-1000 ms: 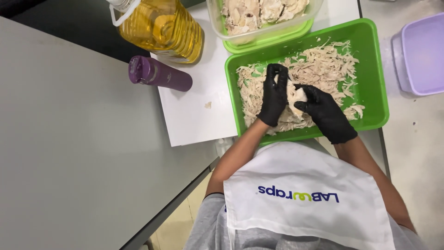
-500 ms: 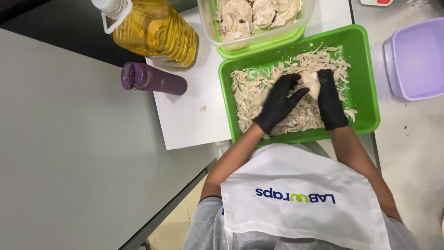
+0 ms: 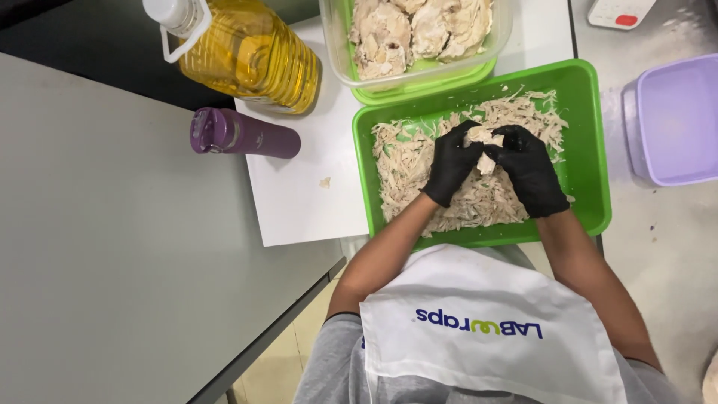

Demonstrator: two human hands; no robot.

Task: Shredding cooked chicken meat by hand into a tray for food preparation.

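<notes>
A pale chunk of cooked chicken (image 3: 482, 138) sits right of the frame's centre, held just above the shredded chicken (image 3: 464, 198) that covers the floor of the green tray (image 3: 591, 135). The fingers (image 3: 467, 138) of the left hand (image 3: 451, 163) close on the chunk's left end, and the fingers (image 3: 502, 142) of the right hand (image 3: 532, 173) pinch its right end, so the piece bridges the two black-gloved hands with its lower tip hanging between them. Half a second earlier the hands lay apart and flat on the shreds, the left fingers spread wide; now they have drawn together and lifted the piece. The tray rests on a white board (image 3: 299, 202) on the desk (image 3: 97, 247). Above the tray, at the top of the frame, a clear tub (image 3: 501, 30) with a green lid beneath it holds larger whole pieces of chicken (image 3: 419, 30). In the upper left stands a bottle of yellow oil (image 3: 247, 56), and just below it a purple flask (image 3: 243, 135) lies on its side. A lilac container (image 3: 673, 120) sits at the right edge. A white apron (image 3: 486, 337) fills the bottom centre.
</notes>
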